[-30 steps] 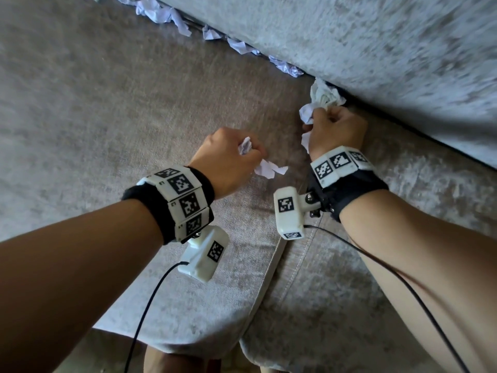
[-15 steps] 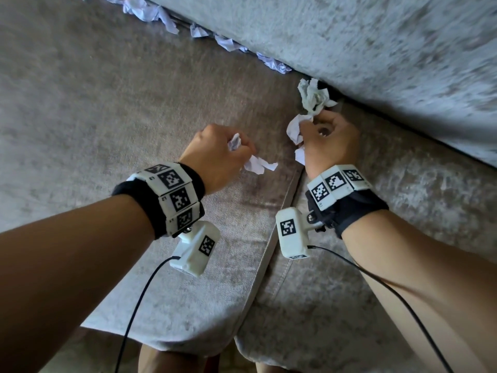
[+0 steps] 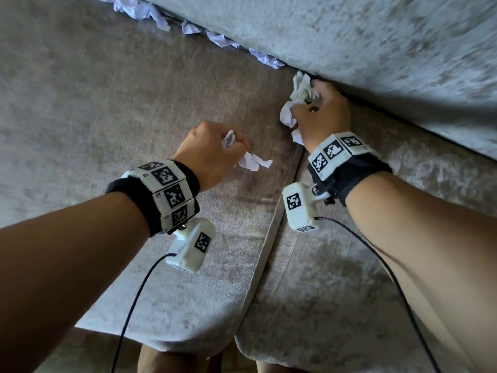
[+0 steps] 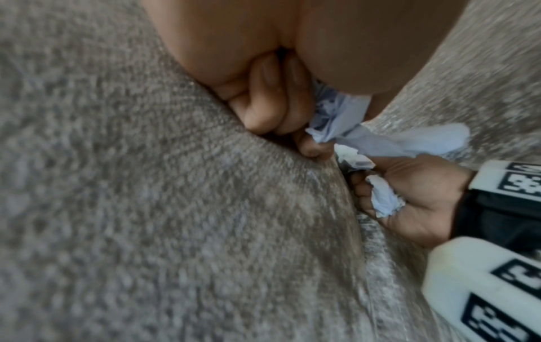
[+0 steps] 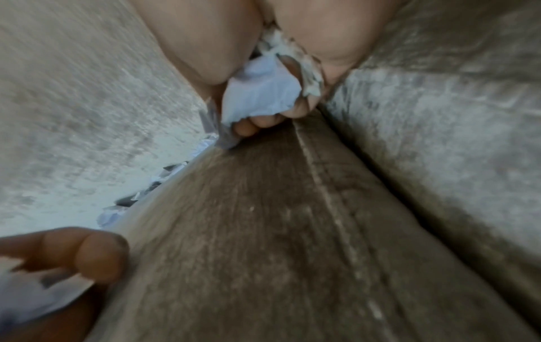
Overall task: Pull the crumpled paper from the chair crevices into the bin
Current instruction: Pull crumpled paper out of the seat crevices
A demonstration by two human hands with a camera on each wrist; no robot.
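My left hand (image 3: pixel 215 152) hovers over the grey seat cushion (image 3: pixel 80 117) with its fingers curled round a wad of white crumpled paper (image 3: pixel 252 162); the left wrist view shows the same paper (image 4: pixel 339 120) bunched in its fist. My right hand (image 3: pixel 320 114) sits at the crevice under the backrest (image 3: pixel 376 36), gripping a bunch of crumpled paper (image 3: pixel 302 88) that sticks out above and left of the fist. In the right wrist view that paper (image 5: pixel 260 92) fills the curled fingers. More paper scraps (image 3: pixel 217 39) line the crevice to the upper left. No bin is in view.
A seam (image 3: pixel 279 216) between two seat cushions runs from the right hand down toward me. Black cables (image 3: pixel 134 305) hang from both wrist cameras. The front edge of the cushions lies at the bottom, with my knees just below it.
The right hand has pushed back up to the crevice, still gripping its paper. The left hand keeps its wad and has shifted only slightly.
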